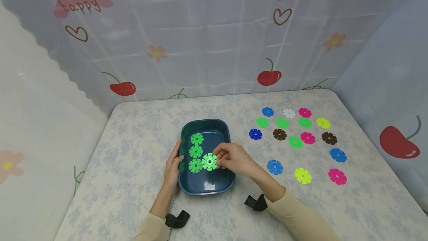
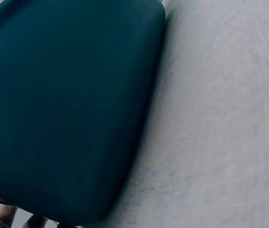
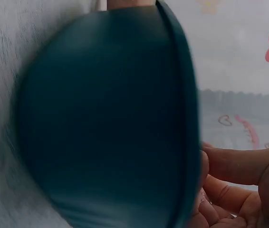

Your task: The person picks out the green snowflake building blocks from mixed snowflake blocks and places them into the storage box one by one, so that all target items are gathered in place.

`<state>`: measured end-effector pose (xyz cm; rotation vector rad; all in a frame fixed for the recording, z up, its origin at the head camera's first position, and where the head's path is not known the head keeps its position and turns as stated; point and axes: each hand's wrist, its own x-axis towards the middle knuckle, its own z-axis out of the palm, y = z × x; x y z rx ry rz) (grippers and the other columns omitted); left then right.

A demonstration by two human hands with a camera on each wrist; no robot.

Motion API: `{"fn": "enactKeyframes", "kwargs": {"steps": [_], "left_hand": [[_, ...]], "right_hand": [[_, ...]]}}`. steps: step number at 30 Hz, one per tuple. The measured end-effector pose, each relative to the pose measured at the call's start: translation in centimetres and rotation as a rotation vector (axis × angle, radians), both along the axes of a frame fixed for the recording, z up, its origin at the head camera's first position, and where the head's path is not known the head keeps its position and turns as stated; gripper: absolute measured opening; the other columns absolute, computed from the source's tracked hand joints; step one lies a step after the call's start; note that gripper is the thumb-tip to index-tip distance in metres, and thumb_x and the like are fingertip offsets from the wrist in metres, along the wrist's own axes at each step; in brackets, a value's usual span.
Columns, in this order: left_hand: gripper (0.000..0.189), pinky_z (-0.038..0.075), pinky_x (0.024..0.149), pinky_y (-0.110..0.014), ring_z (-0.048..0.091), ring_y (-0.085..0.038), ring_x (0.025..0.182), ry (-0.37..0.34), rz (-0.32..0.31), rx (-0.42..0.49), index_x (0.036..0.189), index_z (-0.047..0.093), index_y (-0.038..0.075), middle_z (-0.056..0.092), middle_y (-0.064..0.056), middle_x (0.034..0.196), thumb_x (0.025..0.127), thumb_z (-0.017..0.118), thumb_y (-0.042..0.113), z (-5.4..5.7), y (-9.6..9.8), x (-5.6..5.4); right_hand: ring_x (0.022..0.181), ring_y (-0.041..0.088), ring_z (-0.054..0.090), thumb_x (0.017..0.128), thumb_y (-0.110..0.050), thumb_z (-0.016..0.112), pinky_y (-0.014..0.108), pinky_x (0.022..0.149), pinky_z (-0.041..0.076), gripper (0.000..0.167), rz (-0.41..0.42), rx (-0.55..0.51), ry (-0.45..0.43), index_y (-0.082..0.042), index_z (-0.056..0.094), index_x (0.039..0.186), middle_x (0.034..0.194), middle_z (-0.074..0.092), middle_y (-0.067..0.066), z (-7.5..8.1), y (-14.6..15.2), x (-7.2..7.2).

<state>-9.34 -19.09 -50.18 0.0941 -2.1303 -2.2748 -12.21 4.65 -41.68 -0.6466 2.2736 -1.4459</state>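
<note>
A dark teal plastic tray [image 1: 207, 186] stands on the table. Three green notched discs, flat snowflake-shaped building pieces, lie in a column in its left half, the topmost disc [image 1: 197, 139] farthest from me. My right hand [image 1: 235, 158] pinches another green notched disc [image 1: 209, 161] between thumb and fingers over the tray, beside the nearest of the three. With thumb at the rim and fingers along the outer wall, my left hand [image 1: 172, 170] holds the tray's left side. The tray's outer wall [image 2: 68, 109] fills much of the left wrist view and hides the discs there.
To the right, loose notched discs in several colours lie spread on the table, among them a brown disc [image 1: 279, 134], a white disc [image 1: 289, 113] and a yellow disc [image 1: 302, 176]. Behind the table's far edge hangs a printed curtain [image 1: 214, 40].
</note>
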Motion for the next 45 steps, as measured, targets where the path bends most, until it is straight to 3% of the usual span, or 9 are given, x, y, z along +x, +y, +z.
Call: {"fn": "enactKeyframes", "kwargs": {"steps": [15,20,29,39,42,45], "left_hand": [[0.057,0.009,0.123,-0.045,0.007,-0.014,0.152,0.013,-0.028,0.034,0.157,0.025,0.023,0.015,0.006,0.164,0.102,0.032,0.008,-0.1,-0.2,0.0],[0.057,0.008,0.123,-0.046,0.006,-0.016,0.152,0.024,-0.029,0.026,0.157,0.025,0.023,0.015,0.005,0.164,0.102,0.032,0.007,-0.1,-0.1,0.0],[0.057,0.009,0.123,-0.045,0.007,-0.016,0.152,0.02,-0.026,0.017,0.157,0.024,0.021,0.015,0.004,0.164,0.102,0.032,0.009,-0.1,-0.1,0.1],[0.056,0.008,0.123,-0.046,0.006,-0.016,0.152,0.031,-0.032,0.016,0.157,0.024,0.021,0.015,0.004,0.164,0.103,0.032,0.009,-0.2,-0.1,0.1],[0.056,0.016,0.121,-0.026,0.007,-0.014,0.152,0.023,-0.032,0.013,0.157,0.024,0.022,0.015,0.006,0.164,0.103,0.032,0.01,-0.1,-0.1,0.1],[0.056,0.023,0.109,-0.008,0.007,-0.014,0.152,0.014,-0.032,0.017,0.157,0.024,0.023,0.014,0.006,0.164,0.103,0.032,0.01,0.0,-0.1,0.1]], "right_hand": [[0.064,0.018,0.067,0.087,0.007,0.063,0.023,0.056,0.053,0.016,0.161,0.136,-0.038,0.002,0.066,0.102,0.077,0.065,0.005,-2.4,-4.0,0.7],[0.06,0.011,0.064,0.085,0.007,0.066,0.022,0.056,0.052,0.016,0.173,0.175,-0.036,0.001,0.067,0.099,0.074,0.063,0.004,-3.2,-4.5,0.9],[0.059,0.013,0.065,0.085,0.006,0.067,0.023,0.058,0.052,0.015,0.175,0.216,-0.054,0.001,0.067,0.1,0.07,0.066,0.002,-3.4,-4.8,1.0],[0.057,0.013,0.065,0.084,0.003,0.07,0.022,0.062,0.052,0.015,0.169,0.235,-0.017,0.002,0.069,0.098,0.067,0.066,0.002,-3.8,-5.1,0.8],[0.057,0.013,0.065,0.084,0.003,0.069,0.022,0.062,0.051,0.014,0.17,0.238,-0.01,0.002,0.069,0.097,0.066,0.066,0.002,-3.9,-5.1,0.8],[0.057,0.015,0.065,0.084,0.003,0.069,0.023,0.062,0.051,0.013,0.17,0.24,-0.006,0.002,0.069,0.097,0.065,0.066,0.003,-3.9,-5.2,0.9]]}}
